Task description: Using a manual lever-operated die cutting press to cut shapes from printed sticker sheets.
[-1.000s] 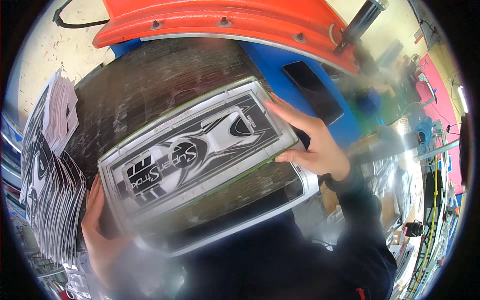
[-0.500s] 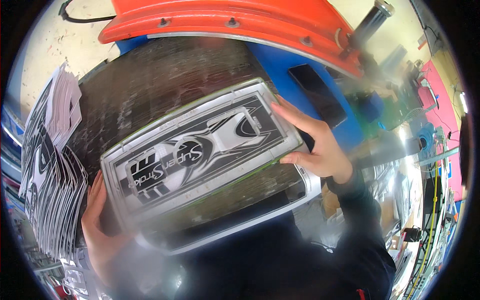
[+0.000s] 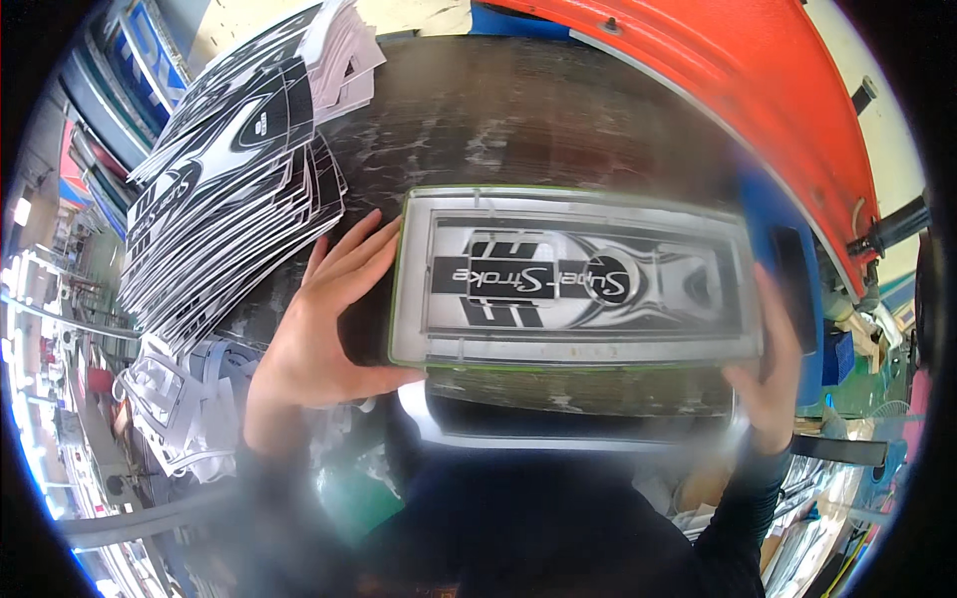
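Observation:
A clear rectangular cutting die (image 3: 588, 349) with a green edge lies level between my hands, raised rules standing on it. Through it shows a black-and-white printed sheet (image 3: 508, 274); whether the sheet touches the die I cannot tell. My left hand (image 3: 319, 334) grips the die's left end, thumb at the near corner and fingers along the side. Closed on the right end is my right hand (image 3: 773, 369), its thumb at the near edge. Just left of my left hand, a fanned stack of similar printed sheets (image 3: 234, 189) rests on the dark scuffed board (image 3: 498, 110).
A big red press arm (image 3: 738, 90) curves across the far right. Beside it, a dark phone (image 3: 795, 279) lies on a blue surface (image 3: 763, 204). White cut-out scraps (image 3: 184, 409) sit below the stack. A white-rimmed edge (image 3: 578, 439) runs in front of me.
My view has swung, so the stack, press arm and board appear shifted. The die was tilted up to the right and now looks level. Both hands keep hold of it.

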The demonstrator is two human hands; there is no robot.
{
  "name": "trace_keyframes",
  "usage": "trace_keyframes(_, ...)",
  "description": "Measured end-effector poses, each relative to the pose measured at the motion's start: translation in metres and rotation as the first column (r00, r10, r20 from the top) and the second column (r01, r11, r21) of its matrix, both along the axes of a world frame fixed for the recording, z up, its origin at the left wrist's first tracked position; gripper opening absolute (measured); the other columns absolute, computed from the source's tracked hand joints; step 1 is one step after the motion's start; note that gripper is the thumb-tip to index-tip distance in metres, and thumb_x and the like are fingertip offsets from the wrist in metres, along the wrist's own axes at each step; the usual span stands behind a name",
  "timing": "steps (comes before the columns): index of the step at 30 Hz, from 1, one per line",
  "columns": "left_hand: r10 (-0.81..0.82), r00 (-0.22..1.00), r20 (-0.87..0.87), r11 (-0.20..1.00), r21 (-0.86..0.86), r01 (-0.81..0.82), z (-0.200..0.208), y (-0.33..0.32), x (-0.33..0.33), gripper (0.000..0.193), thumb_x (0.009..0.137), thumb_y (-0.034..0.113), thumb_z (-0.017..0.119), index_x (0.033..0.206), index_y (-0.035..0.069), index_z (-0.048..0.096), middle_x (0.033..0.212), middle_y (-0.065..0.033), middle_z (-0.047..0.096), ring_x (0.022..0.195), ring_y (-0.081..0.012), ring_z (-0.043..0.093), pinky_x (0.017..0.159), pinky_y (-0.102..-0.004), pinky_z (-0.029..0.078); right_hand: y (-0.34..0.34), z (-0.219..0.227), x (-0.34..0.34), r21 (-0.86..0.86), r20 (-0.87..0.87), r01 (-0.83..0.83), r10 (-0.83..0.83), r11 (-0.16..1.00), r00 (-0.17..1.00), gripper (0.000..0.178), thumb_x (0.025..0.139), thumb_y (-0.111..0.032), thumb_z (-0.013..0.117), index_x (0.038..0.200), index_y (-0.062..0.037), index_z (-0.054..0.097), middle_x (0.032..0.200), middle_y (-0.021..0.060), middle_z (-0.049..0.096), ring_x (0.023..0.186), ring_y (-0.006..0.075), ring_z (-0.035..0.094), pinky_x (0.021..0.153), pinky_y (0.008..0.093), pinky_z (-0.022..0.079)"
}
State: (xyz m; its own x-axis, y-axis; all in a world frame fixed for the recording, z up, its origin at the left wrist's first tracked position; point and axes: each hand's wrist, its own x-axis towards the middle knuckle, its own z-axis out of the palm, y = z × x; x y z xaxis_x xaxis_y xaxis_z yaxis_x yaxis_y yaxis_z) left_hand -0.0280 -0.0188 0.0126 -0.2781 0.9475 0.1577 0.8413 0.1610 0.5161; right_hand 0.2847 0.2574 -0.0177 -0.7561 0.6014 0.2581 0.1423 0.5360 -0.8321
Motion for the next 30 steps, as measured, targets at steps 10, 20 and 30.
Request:
trace_keyframes(10, -0.034, 0.997, 0.075, 0.999, 0.019, 0.033, -0.0085, -0.0019, -0.0091, 0.101, 0.054, 0.025, 0.088, 0.140, 0.000, 0.040, 0.146, -0.0172, 0.039, 0.142, -0.0327, 0.026, 0.111, -0.0590, 0.008, 0.0057, -0.0063, -0.0002, 0.041, 0.034, 0.019, -0.020, 0.999, 0.999, 0.099, 0.070, -0.054, 0.073, 0.139, 0.0075, 0.038, 0.143, 0.0223, 0.041, 0.132, 0.0284, 0.041, 0.109, 0.0358, 0.029)
trace_keyframes(20, -0.033, 0.996, 0.078, 0.999, 0.029, 0.031, -0.0069, -0.0028, -0.0096, 0.101, 0.053, 0.026, 0.089, 0.139, 0.000, 0.042, 0.145, -0.0180, 0.041, 0.141, -0.0319, 0.028, 0.111, -0.0600, 0.008, 0.0035, -0.0030, -0.0015, 0.053, 0.042, 0.016, -0.018, 0.998, 0.999, 0.102, 0.071, -0.061, 0.072, 0.139, 0.0070, 0.037, 0.143, 0.0228, 0.041, 0.132, 0.0285, 0.041, 0.108, 0.0364, 0.030)
trace_keyframes(30, -0.032, 0.996, 0.086, 0.999, 0.044, 0.028, -0.0092, -0.0040, -0.0097, 0.099, 0.053, 0.024, 0.088, 0.138, 0.000, 0.043, 0.145, -0.0163, 0.042, 0.141, -0.0313, 0.028, 0.111, -0.0588, 0.008, 0.0032, -0.0041, -0.0019, 0.041, 0.030, 0.006, -0.007, 0.999, 1.000, 0.102, 0.071, -0.060, 0.072, 0.140, 0.0065, 0.037, 0.143, 0.0222, 0.041, 0.132, 0.0286, 0.041, 0.108, 0.0365, 0.030)
